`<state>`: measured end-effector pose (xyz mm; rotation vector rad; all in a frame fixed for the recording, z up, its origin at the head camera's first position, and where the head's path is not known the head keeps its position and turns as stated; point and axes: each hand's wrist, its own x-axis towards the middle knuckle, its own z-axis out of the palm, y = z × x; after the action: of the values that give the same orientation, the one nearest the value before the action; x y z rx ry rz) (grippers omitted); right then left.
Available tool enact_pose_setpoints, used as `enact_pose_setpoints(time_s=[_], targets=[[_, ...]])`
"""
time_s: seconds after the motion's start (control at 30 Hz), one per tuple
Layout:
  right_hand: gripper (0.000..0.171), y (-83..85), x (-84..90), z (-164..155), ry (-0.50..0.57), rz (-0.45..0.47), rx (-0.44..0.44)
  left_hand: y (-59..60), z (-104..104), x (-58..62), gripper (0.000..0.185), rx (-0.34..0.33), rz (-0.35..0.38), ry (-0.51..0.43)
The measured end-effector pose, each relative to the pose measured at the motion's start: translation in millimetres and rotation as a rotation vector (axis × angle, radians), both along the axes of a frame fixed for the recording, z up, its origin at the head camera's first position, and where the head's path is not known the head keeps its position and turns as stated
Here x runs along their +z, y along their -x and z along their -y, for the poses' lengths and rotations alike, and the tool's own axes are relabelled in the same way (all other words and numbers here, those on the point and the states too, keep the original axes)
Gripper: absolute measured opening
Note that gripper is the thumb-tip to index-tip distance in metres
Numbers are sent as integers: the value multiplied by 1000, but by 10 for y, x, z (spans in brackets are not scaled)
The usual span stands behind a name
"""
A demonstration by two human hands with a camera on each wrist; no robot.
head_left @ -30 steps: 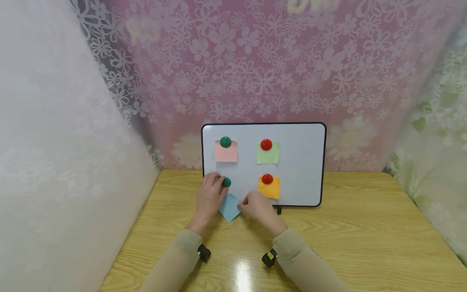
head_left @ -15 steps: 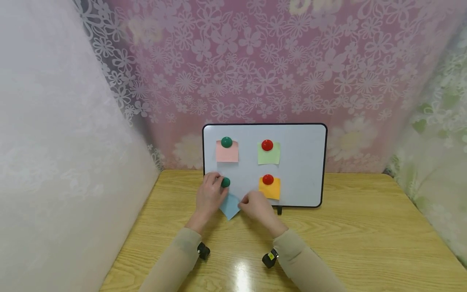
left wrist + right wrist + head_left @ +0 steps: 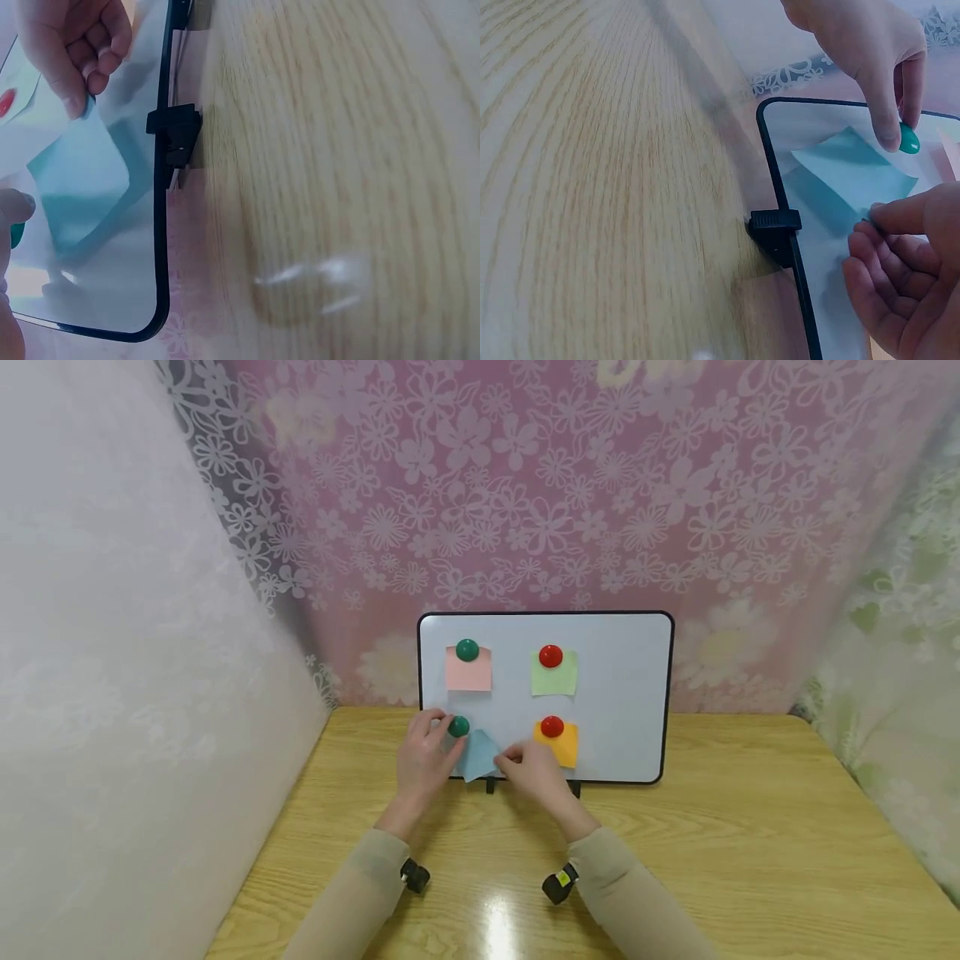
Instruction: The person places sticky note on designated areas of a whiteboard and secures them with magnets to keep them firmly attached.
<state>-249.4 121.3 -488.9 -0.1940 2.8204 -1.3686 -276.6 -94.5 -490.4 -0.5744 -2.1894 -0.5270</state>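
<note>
My left hand (image 3: pixel 426 758) pinches a round green magnet (image 3: pixel 459 727) between thumb and fingers, at the lower left of the whiteboard (image 3: pixel 618 693). Beside it, a blue sticky note (image 3: pixel 480 757) is held at one corner by my right hand (image 3: pixel 534 770), between thumb and forefinger. In the right wrist view the note (image 3: pixel 851 169) stands tilted in front of the board and casts a shadow on it. The left hand's green magnet (image 3: pixel 908 139) is just above the note there. From the left wrist, the magnet (image 3: pixel 17 234) is mostly hidden by fingers.
Higher on the board, a green magnet (image 3: pixel 467 650) holds a pink note (image 3: pixel 468 675). Red magnets hold a light green note (image 3: pixel 554 680) and an orange note (image 3: pixel 567 748). Black clip feet (image 3: pixel 491 786) support the board on the wooden table (image 3: pixel 735 827).
The blue note has risen from the board's bottom edge to in front of its lower left part, carried by my right hand. My left hand shifted slightly left and up with the green magnet.
</note>
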Motion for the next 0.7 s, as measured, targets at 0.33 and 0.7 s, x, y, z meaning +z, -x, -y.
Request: enact_pose_setpoints(time_s=[0.33, 0.7], targets=[[18, 11, -28, 16, 109, -21, -70, -2, -19, -36, 41, 12, -15, 3], [19, 42, -95, 50, 178, -29, -92, -8, -85, -2, 41, 2, -2, 4]])
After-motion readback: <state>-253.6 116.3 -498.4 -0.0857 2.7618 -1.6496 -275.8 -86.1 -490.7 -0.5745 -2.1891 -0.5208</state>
